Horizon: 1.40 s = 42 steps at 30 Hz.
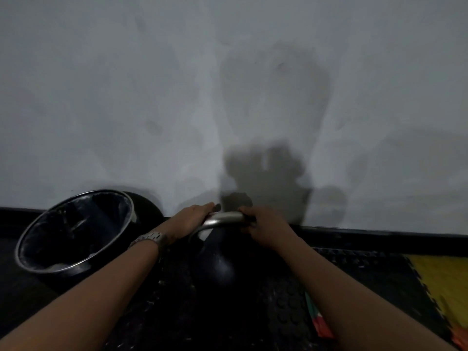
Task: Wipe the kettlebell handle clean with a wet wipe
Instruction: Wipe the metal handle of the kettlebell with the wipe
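Observation:
A black kettlebell (217,264) stands on the dark floor mat close to the wall, its silver handle (224,219) on top. My left hand (190,220), with a metal watch on the wrist, lies over the handle's left end. A small white piece, apparently the wet wipe (204,234), shows just under that palm. My right hand (263,224) is closed around the handle's right end. Most of the wipe is hidden by my left hand.
A black bin (76,234) with a steel rim and a bag liner stands left of the kettlebell. A grey wall (228,97) rises directly behind. A yellow mat (440,282) and a striped colourful item (317,320) lie to the right.

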{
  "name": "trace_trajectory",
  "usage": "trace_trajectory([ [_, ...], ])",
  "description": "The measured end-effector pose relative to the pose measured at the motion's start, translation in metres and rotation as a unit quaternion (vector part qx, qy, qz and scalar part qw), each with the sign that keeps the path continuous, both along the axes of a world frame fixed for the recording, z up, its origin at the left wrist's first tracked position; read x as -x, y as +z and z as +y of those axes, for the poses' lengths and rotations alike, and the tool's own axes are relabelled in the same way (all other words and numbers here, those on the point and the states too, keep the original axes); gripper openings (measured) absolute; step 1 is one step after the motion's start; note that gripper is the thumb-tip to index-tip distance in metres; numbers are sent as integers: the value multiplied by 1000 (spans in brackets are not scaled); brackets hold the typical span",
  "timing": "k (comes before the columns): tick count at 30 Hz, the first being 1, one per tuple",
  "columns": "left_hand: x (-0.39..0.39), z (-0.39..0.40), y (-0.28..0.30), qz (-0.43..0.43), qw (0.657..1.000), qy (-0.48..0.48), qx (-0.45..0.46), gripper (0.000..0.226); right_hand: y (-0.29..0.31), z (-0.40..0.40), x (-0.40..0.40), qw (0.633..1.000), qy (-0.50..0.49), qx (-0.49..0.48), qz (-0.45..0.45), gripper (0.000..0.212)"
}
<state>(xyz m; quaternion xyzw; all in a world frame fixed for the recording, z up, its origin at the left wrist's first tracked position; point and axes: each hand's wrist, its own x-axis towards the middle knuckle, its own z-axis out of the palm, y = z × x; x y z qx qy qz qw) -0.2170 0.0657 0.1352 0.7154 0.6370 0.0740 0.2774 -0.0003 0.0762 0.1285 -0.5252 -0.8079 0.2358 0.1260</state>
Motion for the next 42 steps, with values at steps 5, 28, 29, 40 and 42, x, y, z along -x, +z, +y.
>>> trace_trajectory([
  [5,8,-3,3,28,999,-3,-15,37,-1,1,-1,1000,7,-2,4,54],
  [28,37,-15,5,-82,987,138,-25,23,-10,8,6,1000,-8,-20,-9,59],
  [29,36,-14,9,-102,985,132,-31,15,-11,8,6,1000,-9,-20,-7,59],
  [40,6,-15,6,-130,980,148,-7,35,-11,7,4,1000,-10,-23,0,60],
  [42,2,-17,1,-188,966,177,29,45,-13,8,5,1000,-12,-21,-5,60],
])
